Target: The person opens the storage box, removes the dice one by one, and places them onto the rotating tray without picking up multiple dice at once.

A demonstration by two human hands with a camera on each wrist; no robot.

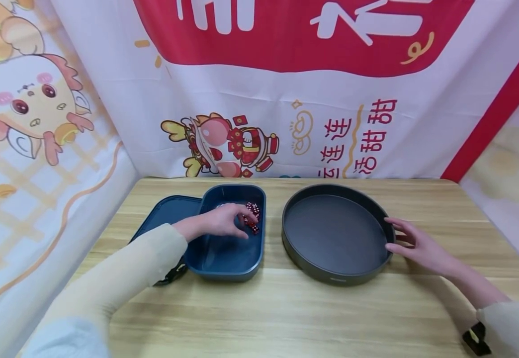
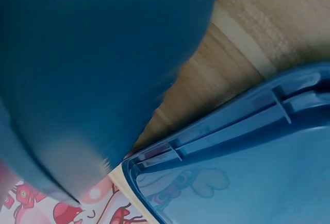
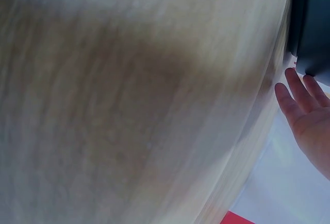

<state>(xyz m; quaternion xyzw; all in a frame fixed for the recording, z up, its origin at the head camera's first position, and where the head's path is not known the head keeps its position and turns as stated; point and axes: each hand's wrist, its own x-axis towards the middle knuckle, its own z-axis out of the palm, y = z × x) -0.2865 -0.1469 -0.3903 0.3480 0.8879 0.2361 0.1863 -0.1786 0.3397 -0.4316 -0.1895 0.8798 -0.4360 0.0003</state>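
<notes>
My left hand (image 1: 227, 220) reaches down into a blue rectangular box (image 1: 228, 263), its fingers loosely bent beside several red dice (image 1: 254, 211) with white dots. The dice lie along the box's right inner wall, and nothing shows between thumb and fingers. The box's outer wall (image 2: 103, 54) fills much of the left wrist view, where that hand is hidden. To the right stands a round dark pan (image 1: 335, 233) with nothing in it. At its right rim is my right hand (image 1: 422, 248), thumb and fingers spread and fingertips at the edge. The right wrist view shows straight fingers (image 3: 299, 92) by the pan's side.
A blue lid (image 1: 165, 214) lies left of the box, partly under the left forearm; its raised rim (image 2: 227, 126) shows in the left wrist view. Box and pan stand apart on a wooden table (image 1: 277, 318). Printed cloth (image 1: 259, 89) hangs behind the table and at both sides.
</notes>
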